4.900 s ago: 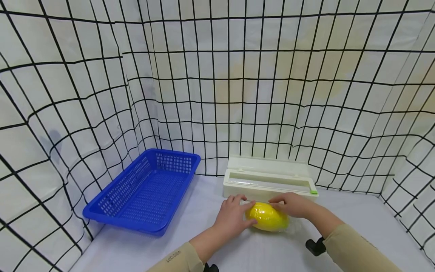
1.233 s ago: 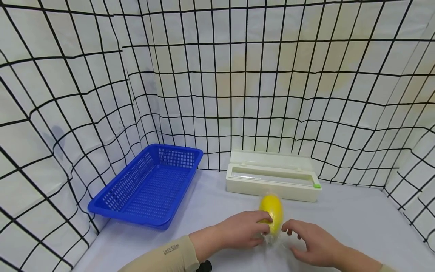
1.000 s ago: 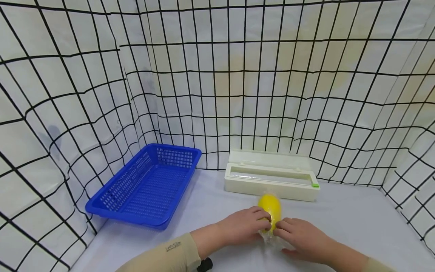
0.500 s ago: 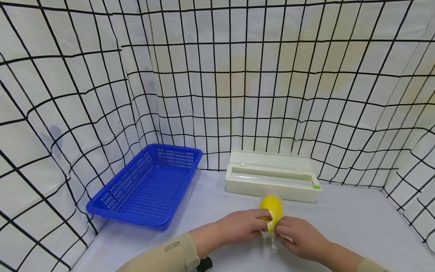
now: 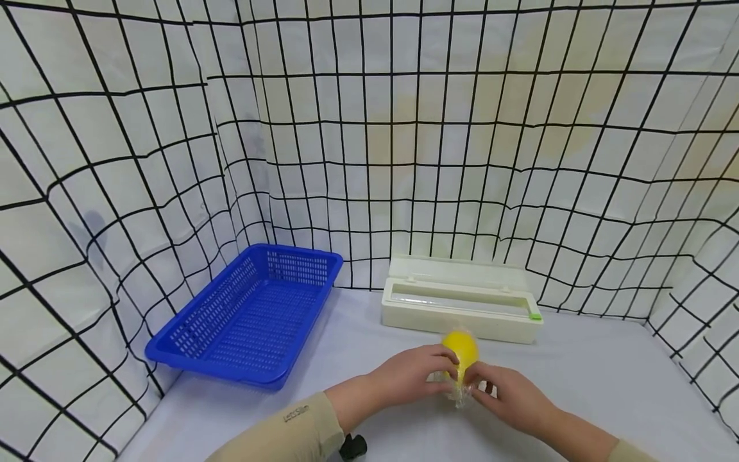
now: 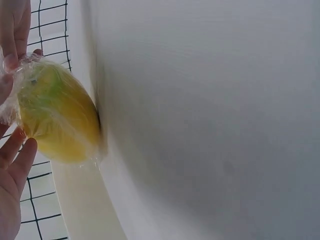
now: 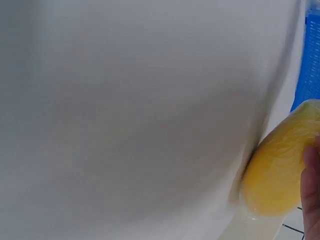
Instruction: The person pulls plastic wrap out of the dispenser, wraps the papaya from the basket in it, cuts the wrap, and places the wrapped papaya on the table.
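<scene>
A yellow mango-like fruit (image 5: 460,350) wrapped in clear cling film lies on the white cloth, its length pointing away from me. The left wrist view shows a green patch at the near end of the fruit (image 6: 57,110), under creased film. My left hand (image 5: 411,375) holds that near end from the left, fingers curled against the fruit. From the right, my right hand (image 5: 510,394) pinches the gathered cling film (image 5: 458,394) between thumb and fingers. In the right wrist view, fingertips (image 7: 310,182) overlap the wrapped fruit (image 7: 275,167).
Just behind the fruit stands a cream cling film dispenser (image 5: 450,321), lid raised, a film roll inside. A blue plastic basket (image 5: 215,378) sits on the left. White walls with black netting (image 5: 416,122) enclose the table (image 5: 594,372).
The fruit has turned from crosswise to lengthwise and moved nearer me. My right hand has come from apart onto the film at its near end. In the last half second, the hands shifted only slightly.
</scene>
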`<state>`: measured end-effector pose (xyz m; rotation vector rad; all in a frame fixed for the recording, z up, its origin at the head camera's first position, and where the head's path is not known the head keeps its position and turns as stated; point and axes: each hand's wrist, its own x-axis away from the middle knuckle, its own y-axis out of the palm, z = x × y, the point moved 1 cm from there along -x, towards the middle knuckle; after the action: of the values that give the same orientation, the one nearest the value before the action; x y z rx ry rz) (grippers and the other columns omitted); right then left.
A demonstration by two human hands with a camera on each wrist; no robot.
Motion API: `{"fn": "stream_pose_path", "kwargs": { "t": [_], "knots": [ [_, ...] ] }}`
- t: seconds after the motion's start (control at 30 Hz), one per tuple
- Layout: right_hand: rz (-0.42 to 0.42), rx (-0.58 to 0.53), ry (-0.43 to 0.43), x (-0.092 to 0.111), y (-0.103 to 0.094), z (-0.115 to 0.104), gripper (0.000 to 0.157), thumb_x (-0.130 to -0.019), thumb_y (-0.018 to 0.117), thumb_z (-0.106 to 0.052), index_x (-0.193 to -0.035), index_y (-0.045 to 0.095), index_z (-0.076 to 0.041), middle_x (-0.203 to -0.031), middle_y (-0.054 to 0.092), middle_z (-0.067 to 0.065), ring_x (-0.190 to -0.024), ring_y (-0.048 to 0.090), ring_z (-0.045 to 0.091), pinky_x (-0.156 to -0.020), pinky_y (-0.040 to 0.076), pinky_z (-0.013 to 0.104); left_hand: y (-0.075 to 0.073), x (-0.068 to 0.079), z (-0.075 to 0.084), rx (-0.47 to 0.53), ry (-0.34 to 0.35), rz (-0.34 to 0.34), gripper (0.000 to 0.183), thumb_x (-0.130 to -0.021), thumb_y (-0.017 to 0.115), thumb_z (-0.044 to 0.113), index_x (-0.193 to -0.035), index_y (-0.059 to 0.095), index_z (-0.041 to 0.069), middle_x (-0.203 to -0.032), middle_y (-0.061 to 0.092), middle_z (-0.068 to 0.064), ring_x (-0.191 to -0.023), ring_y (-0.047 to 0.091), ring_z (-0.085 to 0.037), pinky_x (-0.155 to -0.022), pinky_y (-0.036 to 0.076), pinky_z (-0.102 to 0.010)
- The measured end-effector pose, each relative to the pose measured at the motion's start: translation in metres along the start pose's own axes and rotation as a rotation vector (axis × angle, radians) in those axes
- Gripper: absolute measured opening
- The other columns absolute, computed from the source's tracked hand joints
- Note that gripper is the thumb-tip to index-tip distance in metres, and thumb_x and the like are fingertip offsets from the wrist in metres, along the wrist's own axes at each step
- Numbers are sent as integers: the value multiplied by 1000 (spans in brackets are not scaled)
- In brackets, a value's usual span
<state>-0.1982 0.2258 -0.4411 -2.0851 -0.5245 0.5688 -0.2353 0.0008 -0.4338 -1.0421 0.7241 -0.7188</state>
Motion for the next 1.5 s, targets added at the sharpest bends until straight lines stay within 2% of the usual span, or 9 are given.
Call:
{"fn": "stream_pose_path", "kwargs": {
  "t": [0.23,0.33,0.4,0.67,0.8,1.0,1.1,1.3,1.5],
  "knots": [
    [41,-248,261,-10,2,2,26,-90,73,-16,-100,50,-10,-76,68,-6,-64,54,8,-57,45,23,3,-9,1,84,-62,83,7,-91,74,27,-96,71,24,-98,64,19,-97,56,-1,-91,45,-16],
    [34,-361,396,-15,4,2,28,-87,72,-12,-99,48,-8,-70,66,0,-61,54,14,-54,44,24,4,-11,2,94,-79,81,10,-91,74,25,-99,71,22,-98,63,18,-97,56,-2,-92,45,-18],
    [21,-411,424,-17,3,2,26,-86,71,-10,-98,48,-5,-70,66,3,-62,57,18,-54,46,26,3,-11,1,90,-91,70,14,-90,75,25,-103,70,22,-102,63,17,-100,56,-1,-93,45,-18],
    [-63,-495,345,-16,-1,1,26,-90,74,-19,-103,57,-4,-83,69,4,-76,63,23,-65,52,26,1,-5,-8,289,-126,78,17,-90,75,20,-105,67,24,-137,46,6,-121,49,-6,-97,45,-17],
    [-69,-461,310,-16,1,1,26,-92,71,-28,-103,60,-7,-84,69,2,-77,62,23,-64,52,26,3,-4,-13,419,-149,99,19,-90,74,16,-107,68,21,-140,42,5,-123,48,-8,-96,47,-18],
    [28,-401,348,-17,4,-2,19,-95,68,-25,-95,60,-7,-73,68,1,-71,66,24,-59,54,28,5,-10,-18,557,-204,90,20,-90,75,17,-108,68,20,-133,46,7,-120,50,-7,-93,50,-21],
    [64,-349,378,-19,6,-2,21,-93,71,-23,-95,56,-7,-68,65,1,-64,65,23,-54,53,28,6,-12,-19,532,-266,104,30,-88,77,24,-116,66,22,-133,46,5,-118,51,-10,-93,51,-25],
    [66,-234,454,-24,11,1,30,-87,76,-32,-91,55,-11,-66,60,0,-59,59,18,-51,50,28,13,-14,-23,535,-498,67,65,-80,83,38,-135,53,21,-135,45,0,-112,54,-16,-85,53,-29],
    [10,-314,397,-22,11,8,28,-93,69,-35,-97,58,-10,-73,63,1,-65,59,19,-53,52,29,15,-13,-26,651,-526,34,72,-81,83,30,-142,48,15,-139,47,-5,-112,58,-21,-85,55,-34]
  ]
}}
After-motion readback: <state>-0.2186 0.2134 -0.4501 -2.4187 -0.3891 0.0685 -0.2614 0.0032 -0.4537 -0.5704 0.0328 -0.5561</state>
